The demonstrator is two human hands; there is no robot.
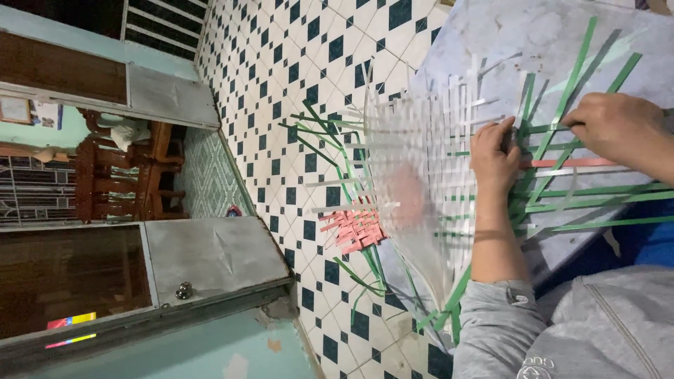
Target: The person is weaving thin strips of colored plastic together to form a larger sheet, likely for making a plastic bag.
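A half-woven mat point(421, 168) of white translucent strips lies on a pale mottled board point(519, 35). Long green strips point(597, 207) and one pink strip point(569, 163) run out of its near edge. My left hand point(493, 158), in a grey sleeve, presses on the weave where the green strips enter, its fingertips pinching strips there. My right hand point(621, 130) is just beyond it over the loose green strips, with its fingers closed on one of them.
A small pink woven piece point(354, 228) and loose green strips point(316, 130) lie on the white-and-dark-blue tiled floor point(295, 63). Farther off, metal-panelled doors point(203, 256) stand open, with wooden chairs point(119, 168) behind them.
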